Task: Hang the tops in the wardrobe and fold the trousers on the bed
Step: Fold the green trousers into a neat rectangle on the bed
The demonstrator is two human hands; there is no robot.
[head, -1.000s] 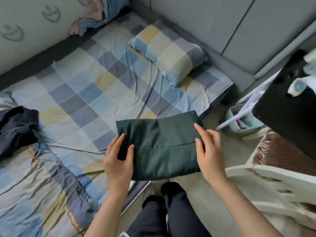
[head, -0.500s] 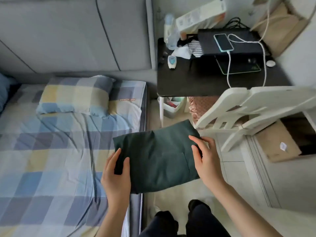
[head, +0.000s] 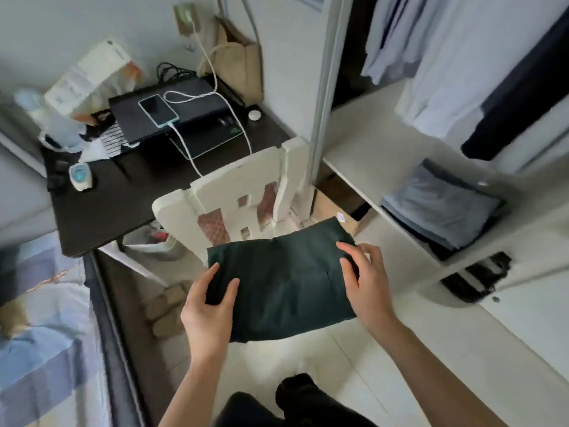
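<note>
At the lower left of the frame lies the bed (head: 37, 318) with its checked cover, and above it, at upper left, a dark tabletop (head: 101, 208) carrying a phone (head: 157, 110) on a charging cable. A cream chair (head: 246, 192) stands at centre, just behind the load.

Below centre, the folded trousers (head: 283, 285), dark green, are carried in the air over the pale floor (head: 323, 359). The left hand (head: 209, 306) has its grip on the left edge, thumb on top and fingers hidden beneath; the right hand (head: 366, 285) pinches the right edge in the same way.

The bundle looks soft and light, and probably limp: it sags a little between the hands, so a grip on both short edges, with fingers under, seems best to keep the folds together.

At right, the open wardrobe (head: 326, 87) shows a white shelf (head: 378, 149) with a stack of folded grey clothes (head: 440, 208), and hanging tops (head: 446, 57) at upper right.
</note>
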